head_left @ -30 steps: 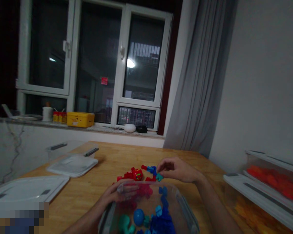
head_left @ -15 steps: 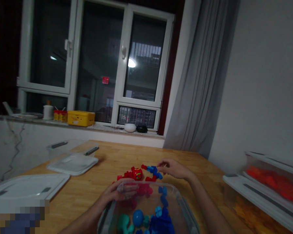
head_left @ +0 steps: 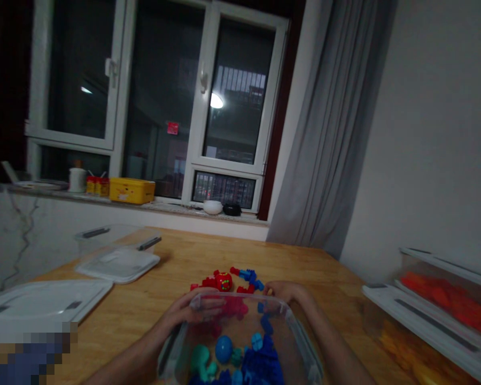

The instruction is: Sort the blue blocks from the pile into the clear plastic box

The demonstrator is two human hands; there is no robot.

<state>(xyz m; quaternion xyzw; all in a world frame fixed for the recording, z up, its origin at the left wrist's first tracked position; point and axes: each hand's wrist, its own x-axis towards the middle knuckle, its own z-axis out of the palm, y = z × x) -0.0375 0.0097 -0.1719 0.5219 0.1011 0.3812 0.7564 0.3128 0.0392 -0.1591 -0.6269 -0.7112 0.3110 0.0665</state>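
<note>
A clear plastic bin (head_left: 304,342) stands in front of me with teal and blue toy blocks (head_left: 262,363) and a blue ball (head_left: 224,349) inside. My left hand (head_left: 196,307) lies at its far left corner, fingers stretched out and partly seen through the wall. Past the far right corner is my right hand (head_left: 286,291), its fingers curled down around a small blue block (head_left: 261,307) that shows through the plastic. Beyond the bin lie red blocks (head_left: 208,282), a red ball with coloured dots (head_left: 224,282) and a joined blue piece (head_left: 250,276).
Flat white lids (head_left: 48,299) and a clear container (head_left: 112,238) are on the left side of the wooden table (head_left: 304,262). Lidded boxes (head_left: 428,315) of orange and yellow pieces stand at right. A yellow box (head_left: 132,191) sits on the windowsill.
My right hand has left the joined blue piece and come down and nearer, to the blue block behind the bin. My left hand stays by the bin's far left corner.
</note>
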